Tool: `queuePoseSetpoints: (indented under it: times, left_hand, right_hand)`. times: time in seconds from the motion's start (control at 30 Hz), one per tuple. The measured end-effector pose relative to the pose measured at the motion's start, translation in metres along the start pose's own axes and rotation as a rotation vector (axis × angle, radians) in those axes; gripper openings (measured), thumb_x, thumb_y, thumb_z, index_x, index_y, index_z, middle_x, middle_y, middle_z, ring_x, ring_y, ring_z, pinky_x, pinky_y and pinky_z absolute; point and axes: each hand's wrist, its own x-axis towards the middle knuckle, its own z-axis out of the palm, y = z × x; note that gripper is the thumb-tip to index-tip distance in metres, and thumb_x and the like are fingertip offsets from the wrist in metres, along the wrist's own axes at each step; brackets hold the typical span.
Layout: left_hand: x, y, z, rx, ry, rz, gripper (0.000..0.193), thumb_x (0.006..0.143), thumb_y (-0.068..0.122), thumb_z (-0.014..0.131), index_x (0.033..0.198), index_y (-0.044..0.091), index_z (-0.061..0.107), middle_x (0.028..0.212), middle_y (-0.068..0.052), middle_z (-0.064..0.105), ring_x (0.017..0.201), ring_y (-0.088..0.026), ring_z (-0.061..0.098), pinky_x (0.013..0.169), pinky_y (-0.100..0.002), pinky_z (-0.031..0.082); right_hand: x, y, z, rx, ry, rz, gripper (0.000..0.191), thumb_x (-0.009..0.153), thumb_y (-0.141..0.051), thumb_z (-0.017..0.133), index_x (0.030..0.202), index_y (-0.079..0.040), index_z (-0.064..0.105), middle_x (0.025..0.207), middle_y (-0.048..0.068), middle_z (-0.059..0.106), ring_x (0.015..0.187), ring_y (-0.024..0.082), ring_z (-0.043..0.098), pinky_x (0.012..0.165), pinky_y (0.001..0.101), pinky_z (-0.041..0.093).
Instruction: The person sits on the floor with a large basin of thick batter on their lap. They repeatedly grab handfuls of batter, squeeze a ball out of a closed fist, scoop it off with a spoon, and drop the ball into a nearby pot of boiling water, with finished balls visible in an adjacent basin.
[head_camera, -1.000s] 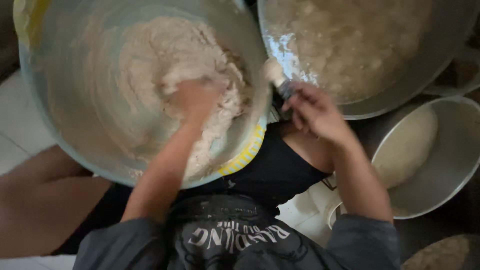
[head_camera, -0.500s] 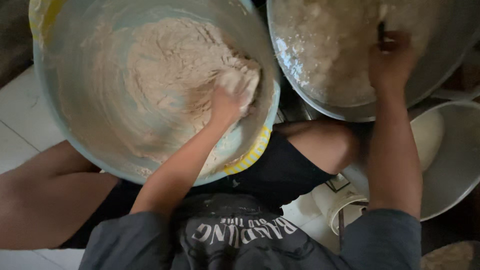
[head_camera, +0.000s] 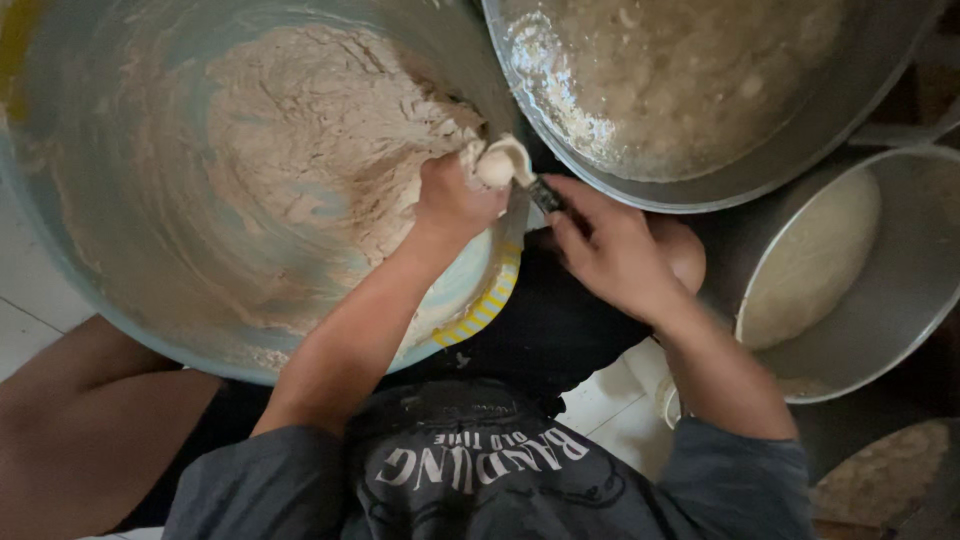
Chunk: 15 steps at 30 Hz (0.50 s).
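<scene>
Right hand has come back from the metal basin, gripping a dark-handled spoon whose batter lump meets the left hand, closed on dough inside the blue tub.

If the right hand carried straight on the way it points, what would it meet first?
The right hand points up-left with a spoon; it would likely first meet the left hand, then the dough, though depth is unclear.
</scene>
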Motion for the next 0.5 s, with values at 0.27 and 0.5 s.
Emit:
queuePoseSetpoints:
  times: [0.27,0.5]
  left_hand:
    - [0.0,-0.019,-0.004,0.412,-0.144,-0.17,0.036,0.065,0.03,0.088,0.09,0.007,0.075,0.084,-0.022,0.072,0.083,-0.045,0.068,0.077,-0.055,0.053]
    - [-0.009,-0.023,-0.02,0.113,-0.003,-0.235,0.043,0.076,0.033,0.08,0.106,0.003,0.072,0.094,-0.021,0.074,0.088,-0.04,0.071,0.078,-0.048,0.057]
  right_hand:
    - [0.02,0.032,-0.003,0.624,-0.177,0.22,0.045,0.103,-0.01,0.057,0.146,-0.002,0.053,0.098,0.004,0.07,0.064,0.006,0.057,0.056,0.0214,0.048]
    - [0.048,0.124,-0.074,0.303,0.388,0.351,0.053,0.097,-0.008,0.06,0.15,-0.009,0.054,0.098,0.006,0.069,0.065,0.01,0.054,0.055,0.0274,0.044]
